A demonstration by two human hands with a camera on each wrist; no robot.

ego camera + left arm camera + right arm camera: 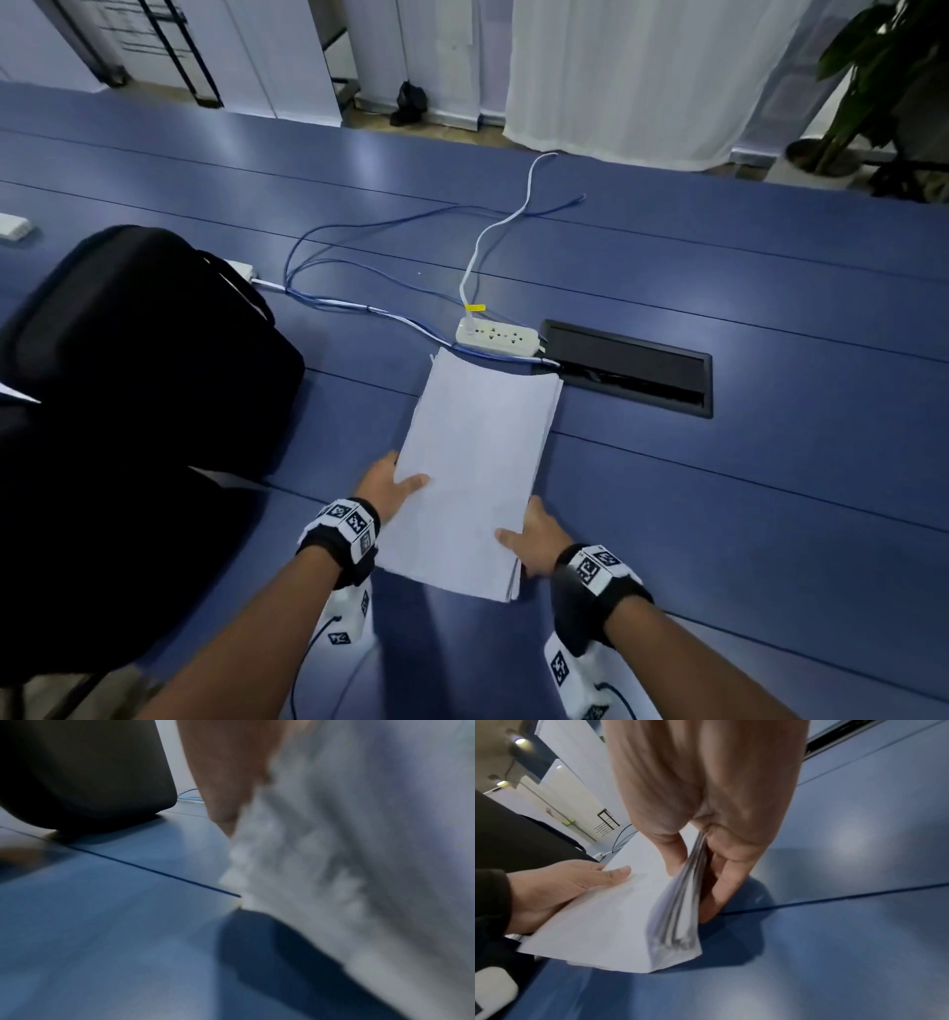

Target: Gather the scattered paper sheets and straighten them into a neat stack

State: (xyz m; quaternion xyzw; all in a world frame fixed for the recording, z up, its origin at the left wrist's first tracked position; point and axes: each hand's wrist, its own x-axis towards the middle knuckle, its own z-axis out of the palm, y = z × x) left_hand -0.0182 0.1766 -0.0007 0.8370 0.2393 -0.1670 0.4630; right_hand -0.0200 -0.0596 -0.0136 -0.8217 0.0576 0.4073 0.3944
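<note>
Nearest, the right hand (534,539) is pinching the near right edge of the paper stack (477,473), thumb on top and fingers (721,882) underneath. The left hand (390,488) is gripping the stack's left edge, thumb lying across the top sheet. The stack is resting on the blue table (744,514), its near end lifting. A black bag (138,349) is sitting left; farther off, a power strip (497,336) is lying just beyond the stack's far edge.

Left-wrist view: paper stack (359,862) blurred.
</note>
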